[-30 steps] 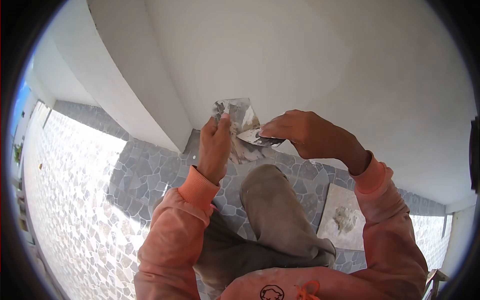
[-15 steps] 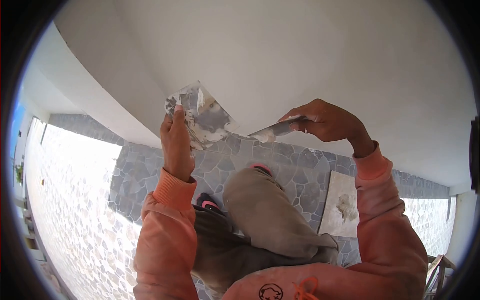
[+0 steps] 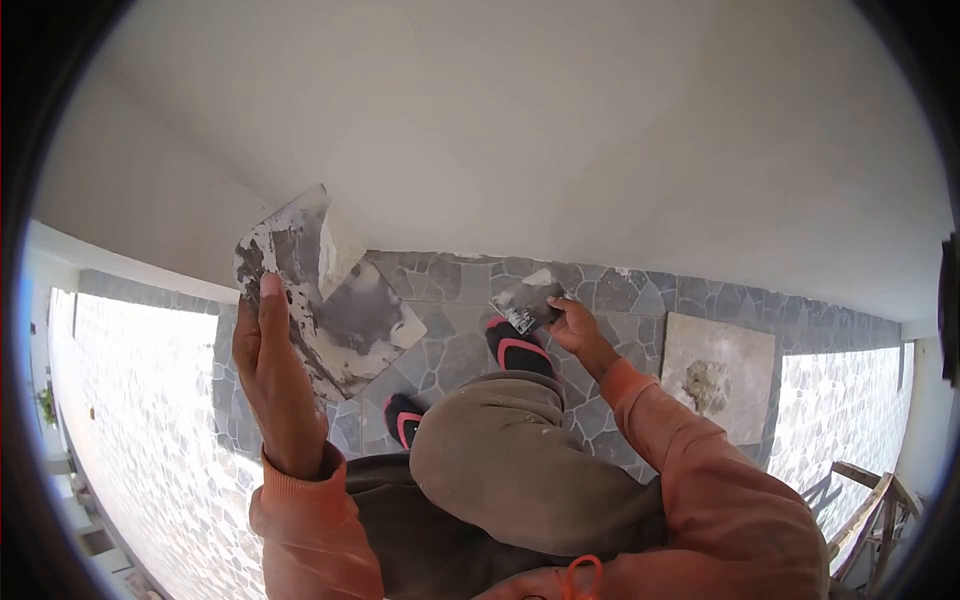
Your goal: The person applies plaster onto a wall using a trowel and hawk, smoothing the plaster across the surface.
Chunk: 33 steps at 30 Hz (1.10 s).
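My left hand (image 3: 275, 375) grips a flat plaster-smeared plate (image 3: 365, 310) by its near left edge, thumb on top. Dark bare patches and streaks of white putty (image 3: 338, 255) cover its face. Lower and to the right, my right hand (image 3: 578, 335) is closed on a putty knife (image 3: 528, 300), whose wide blade points left and carries white paste. The knife is apart from the plate, over the stone-patterned floor. Both tools are away from the pale wall (image 3: 520, 130) in front of me.
A square board (image 3: 745, 355) with a rough lump of material lies on the floor to the right. Wooden framing (image 3: 875, 515) stands at the lower right. My sandalled feet (image 3: 520, 352) are below the knife. Sunlit paving (image 3: 140, 430) stretches along the left.
My right hand has dropped away from the wall, turning the knife's blade face up. The left hand has brought the plate lower, leftward and closer to me. The view has tilted down.
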{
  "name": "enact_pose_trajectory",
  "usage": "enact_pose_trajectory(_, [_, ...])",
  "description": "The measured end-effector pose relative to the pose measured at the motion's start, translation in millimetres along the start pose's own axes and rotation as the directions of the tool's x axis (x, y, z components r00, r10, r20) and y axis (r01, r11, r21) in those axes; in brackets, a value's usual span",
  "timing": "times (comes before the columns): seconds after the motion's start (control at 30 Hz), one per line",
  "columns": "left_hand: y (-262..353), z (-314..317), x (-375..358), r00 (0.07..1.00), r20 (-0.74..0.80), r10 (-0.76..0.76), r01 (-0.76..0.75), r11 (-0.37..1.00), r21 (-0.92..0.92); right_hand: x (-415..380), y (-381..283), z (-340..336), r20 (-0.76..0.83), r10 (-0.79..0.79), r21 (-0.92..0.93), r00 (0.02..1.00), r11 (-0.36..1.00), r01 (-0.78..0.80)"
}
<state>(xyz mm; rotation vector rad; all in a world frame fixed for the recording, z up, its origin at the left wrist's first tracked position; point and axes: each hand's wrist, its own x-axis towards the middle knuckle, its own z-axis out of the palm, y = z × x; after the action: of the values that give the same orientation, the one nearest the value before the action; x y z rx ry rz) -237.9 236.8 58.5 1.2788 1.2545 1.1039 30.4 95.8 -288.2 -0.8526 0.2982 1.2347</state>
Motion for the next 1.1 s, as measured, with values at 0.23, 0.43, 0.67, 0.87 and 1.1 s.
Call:
enact_pose_trajectory(0.23, [-3.9,8.9,1.6,1.000,-0.001,-0.015,0.015,0.997,0.076,74.0,38.6,-21.1,-0.215,-0.058,0.144,0.975,0.985,0.091])
enact_pose_trajectory(0.43, [0.7,13.5,-3.4,0.998,-0.049,-0.036,0.041,0.993,0.110,100.9,47.1,-23.0,-0.225,-0.111,0.238,0.968,0.957,0.165])
enact_pose_trajectory(0.67, [-4.2,13.3,-3.2,0.996,-0.078,-0.051,0.055,0.997,0.046,113.6,48.2,-4.5,-0.289,-0.127,0.255,0.949,0.945,0.204])
enact_pose_trajectory(0.87, [1.5,12.7,-2.5,0.998,0.019,-0.061,0.060,0.997,0.057,146.9,59.1,-41.7,0.204,-0.652,-0.843,0.730,0.263,0.470])
enact_pose_trajectory(1.1, [5.0,12.0,-5.3,0.996,0.057,-0.072,0.070,0.997,0.040,116.8,36.4,1.2,0.220,-0.643,-0.975,0.734,-0.113,0.193])
